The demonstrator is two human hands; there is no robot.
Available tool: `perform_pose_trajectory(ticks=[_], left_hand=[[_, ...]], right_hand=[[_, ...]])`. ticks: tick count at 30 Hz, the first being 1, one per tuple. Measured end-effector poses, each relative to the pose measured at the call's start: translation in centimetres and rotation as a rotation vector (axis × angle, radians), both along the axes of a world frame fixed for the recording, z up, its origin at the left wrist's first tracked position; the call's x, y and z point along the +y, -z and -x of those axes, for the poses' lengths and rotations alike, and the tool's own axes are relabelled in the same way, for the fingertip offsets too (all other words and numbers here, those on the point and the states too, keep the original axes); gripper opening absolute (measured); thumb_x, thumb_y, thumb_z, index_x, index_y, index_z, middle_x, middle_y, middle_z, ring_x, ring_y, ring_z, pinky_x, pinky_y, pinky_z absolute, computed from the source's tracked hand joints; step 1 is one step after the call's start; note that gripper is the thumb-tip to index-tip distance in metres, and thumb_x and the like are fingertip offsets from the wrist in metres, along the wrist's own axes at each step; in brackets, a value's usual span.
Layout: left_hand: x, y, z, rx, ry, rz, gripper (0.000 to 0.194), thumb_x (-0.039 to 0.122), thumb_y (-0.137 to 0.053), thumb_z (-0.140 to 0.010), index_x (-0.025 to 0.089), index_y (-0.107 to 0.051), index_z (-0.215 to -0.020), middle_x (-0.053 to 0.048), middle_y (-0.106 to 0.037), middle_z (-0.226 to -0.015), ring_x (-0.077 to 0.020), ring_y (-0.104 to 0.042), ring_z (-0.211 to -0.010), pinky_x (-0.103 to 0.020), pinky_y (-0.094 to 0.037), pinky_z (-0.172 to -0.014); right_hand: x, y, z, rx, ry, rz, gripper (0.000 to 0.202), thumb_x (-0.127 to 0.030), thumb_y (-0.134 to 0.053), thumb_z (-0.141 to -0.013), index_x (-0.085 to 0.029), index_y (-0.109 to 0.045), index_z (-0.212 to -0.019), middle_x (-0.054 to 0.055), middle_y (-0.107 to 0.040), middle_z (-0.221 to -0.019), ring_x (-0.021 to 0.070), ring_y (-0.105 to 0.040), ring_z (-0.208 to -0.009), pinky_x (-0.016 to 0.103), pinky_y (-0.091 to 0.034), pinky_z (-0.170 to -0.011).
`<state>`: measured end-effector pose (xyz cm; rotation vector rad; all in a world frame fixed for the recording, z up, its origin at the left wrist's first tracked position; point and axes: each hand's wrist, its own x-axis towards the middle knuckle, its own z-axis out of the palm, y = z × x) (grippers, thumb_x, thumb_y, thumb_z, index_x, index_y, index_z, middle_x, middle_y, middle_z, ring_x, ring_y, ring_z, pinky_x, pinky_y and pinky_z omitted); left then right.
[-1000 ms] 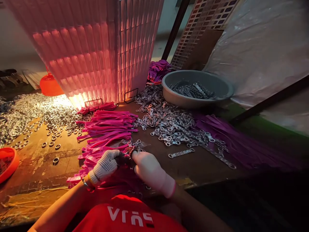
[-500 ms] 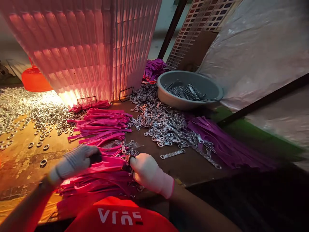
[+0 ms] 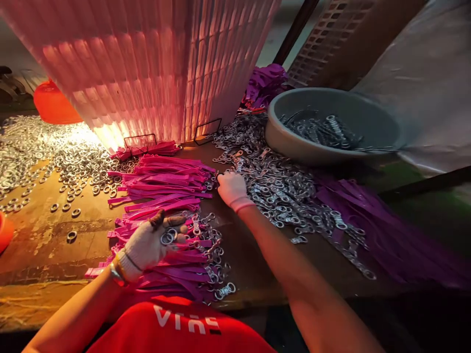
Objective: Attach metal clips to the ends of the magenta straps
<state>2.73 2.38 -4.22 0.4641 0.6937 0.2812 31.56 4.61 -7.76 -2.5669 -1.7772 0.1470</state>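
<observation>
While round silver metal rings (image 3: 169, 237) lie across the white-gloved left hand (image 3: 145, 247), above the near straps, its palm upturned and fingers loosely spread, the white-gloved right hand (image 3: 232, 189) is at the ends of the flat, ribbon-like pink straps (image 3: 165, 175) (whether it pinches anything, I cannot tell). Picking out a strap seems the step in hand; the next move calls for parting one end from its neighbours without tipping the rings. Just right lies a heap of silver metal links (image 3: 281, 193); beyond stands a round grey plastic basin (image 3: 289, 141).

Apparently a workshop: bench (image 3: 91, 215), heaped metal rings (image 3: 88, 169)
</observation>
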Motion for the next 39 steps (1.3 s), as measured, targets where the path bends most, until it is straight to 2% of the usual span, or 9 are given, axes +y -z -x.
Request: perform_pose_trajectory(ticks=[5, 8, 12, 17, 19, 23, 30, 35, 39], left_hand=[[-0.9, 0.3, -0.8, 0.039, 0.016, -0.074, 0.036, 0.013, -0.070, -0.073, 0.012, -0.064, -0.108, -0.008, -0.064, -0.092, -0.0094, -0.060, -0.066, -0.014, -0.037, -0.045], [-1.3, 0.2, -0.2, 0.109, 0.024, -0.213, 0.039, 0.019, -0.071, -0.074, 0.014, -0.060, -0.111, -0.005, -0.063, -0.086, -0.0072, -0.056, -0.057, -0.014, -0.028, -0.039], [-1.8, -0.5, 0.5, 0.143, 0.080, -0.423, 0.052, 0.028, -0.067, -0.080, 0.015, -0.054, -0.129, -0.014, -0.068, -0.108, -0.0101, -0.060, -0.064, -0.015, -0.032, -0.042], [-2.7, -0.9, 0.9, 0.104, 0.162, -0.607, 0.072, 0.020, -0.057, -0.080, 0.021, -0.038, -0.149, -0.017, -0.064, -0.124, -0.0107, -0.062, -0.067, -0.017, -0.038, -0.050], [-3.1, -0.4, 0.9, 0.115, 0.184, -0.718, 0.071, 0.017, -0.054, -0.080, 0.022, -0.038, -0.150, -0.014, -0.066, -0.123, -0.0124, -0.064, -0.071, -0.020, -0.046, -0.058], [-3.9, 0.9, 1.2, 0.196, 0.062, -0.945, 0.063, 0.010, -0.057, -0.074, 0.019, -0.055, -0.137, -0.009, -0.060, -0.136, -0.0254, -0.055, -0.123, -0.034, -0.047, -0.102], [-5.6, 2.4, 2.8, -0.036, 0.113, -0.679, 0.068, 0.012, -0.060, -0.073, 0.021, -0.050, -0.140, -0.011, -0.057, -0.139, -0.0291, -0.054, -0.126, -0.043, -0.043, -0.107], [-5.7, 1.5, 2.9, -0.041, 0.055, -0.756, 0.078, 0.006, -0.061, -0.062, 0.023, -0.054, -0.137, -0.008, -0.054, -0.142, -0.0273, -0.046, -0.132, -0.038, -0.040, -0.109], [-5.5, -0.3, 2.8, -0.081, 0.121, -0.535, 0.056, 0.013, -0.065, -0.071, 0.017, -0.063, -0.127, -0.011, -0.068, -0.110, -0.0167, -0.063, -0.083, -0.024, -0.050, -0.069]], right_hand=[[1.8, 1.7, -0.3, 0.041, 0.088, 0.096, 0.034, -0.007, -0.045, -0.086, -0.003, -0.067, -0.112, 0.024, -0.068, -0.107, 0.0306, -0.066, -0.097, 0.034, -0.045, -0.077], [0.5, 1.3, -0.5, 0.046, 0.098, 0.088, 0.032, -0.007, -0.046, -0.084, -0.003, -0.068, -0.108, 0.025, -0.067, -0.107, 0.0330, -0.065, -0.100, 0.036, -0.046, -0.078], [-3.5, -0.1, 1.0, 0.044, 0.095, 0.004, 0.036, -0.006, -0.042, -0.084, -0.002, -0.064, -0.112, 0.027, -0.064, -0.114, 0.0327, -0.061, -0.107, 0.037, -0.046, -0.086], [-9.7, -2.4, 7.4, 0.682, -0.235, -0.270, 0.051, -0.005, -0.042, -0.078, -0.019, -0.062, -0.123, 0.008, -0.071, -0.108, 0.0211, -0.064, -0.102, 0.031, -0.049, -0.090], [-11.3, -3.2, 10.3, 0.861, -0.340, -0.303, 0.049, -0.009, -0.046, -0.080, -0.022, -0.062, -0.124, 0.005, -0.071, -0.109, 0.0209, -0.064, -0.100, 0.033, -0.050, -0.088], [-12.5, -4.0, 13.7, 0.928, -0.381, -0.267, 0.049, -0.007, -0.049, -0.078, -0.022, -0.062, -0.123, 0.007, -0.070, -0.113, 0.0216, -0.063, -0.103, 0.035, -0.049, -0.092], [-13.7, -3.4, 15.3, 1.163, -0.367, -0.189, 0.044, -0.014, -0.051, -0.084, -0.022, -0.058, -0.126, 0.006, -0.069, -0.115, 0.0194, -0.065, -0.099, 0.033, -0.051, -0.092], [-14.9, -3.0, 16.1, 1.141, -0.337, -0.235, 0.039, -0.018, -0.051, -0.085, -0.021, -0.060, -0.123, 0.006, -0.070, -0.108, 0.0201, -0.065, -0.097, 0.033, -0.053, -0.088], [-15.5, -3.2, 16.2, 1.122, -0.071, -0.523, 0.030, -0.026, -0.054, -0.087, -0.020, -0.062, -0.115, 0.005, -0.069, -0.098, 0.0191, -0.064, -0.089, 0.032, -0.054, -0.081]])
